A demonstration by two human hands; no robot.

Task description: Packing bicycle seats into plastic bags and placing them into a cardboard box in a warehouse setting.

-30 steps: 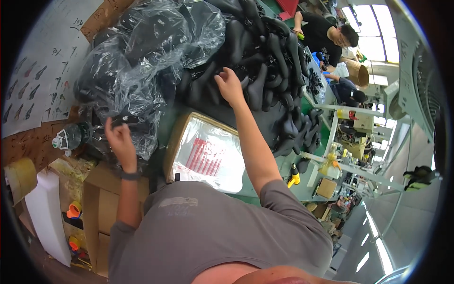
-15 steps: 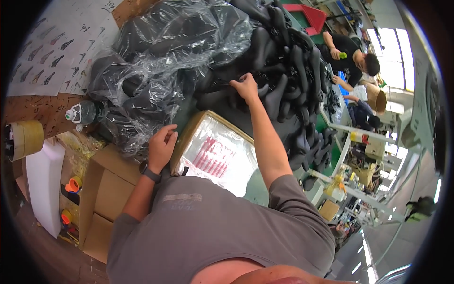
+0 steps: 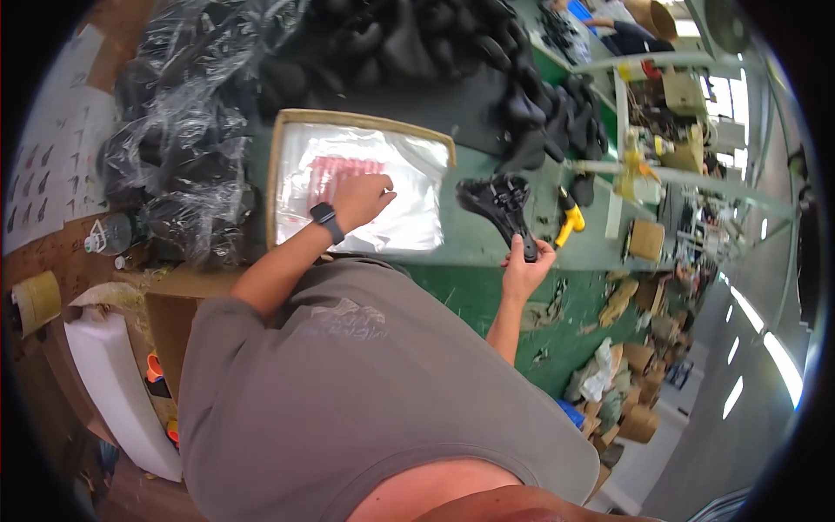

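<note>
While the person leans over the green table (image 3: 487, 248), the right hand (image 3: 524, 271) is closed around the narrow nose of a black bicycle saddle (image 3: 503, 206), fingers wrapped tight on it. The saddle lies upside down, its underside and rails showing, the wide end pointing away from the person and resting on the table just right of the tray. The left hand (image 3: 358, 200), a dark watch (image 3: 325, 219) on its wrist, rests on a stack of clear plastic bags (image 3: 365, 187) lying in a shallow tan tray (image 3: 275, 187); its fingers are loosely curled and spread on the top bag, touching it, though I cannot tell whether they have pinched hold of it. Faint red print shows through the plastic under that hand.

Beyond the tray, a big heap of black saddles (image 3: 417, 43) covers the far part of the table, and a smaller cluster (image 3: 557, 113) sits near the far right. To the left, more black parts are bundled in crinkled clear sheeting (image 3: 183, 148). A yellow-handled tool (image 3: 570, 222) lies just beside the held saddle on its right. Near the person's left side stand a white plastic jug (image 3: 117, 383), a roll of tape (image 3: 35, 300) and an open cardboard box (image 3: 170, 322). Another person (image 3: 622, 26) sits far off at the top right.
</note>
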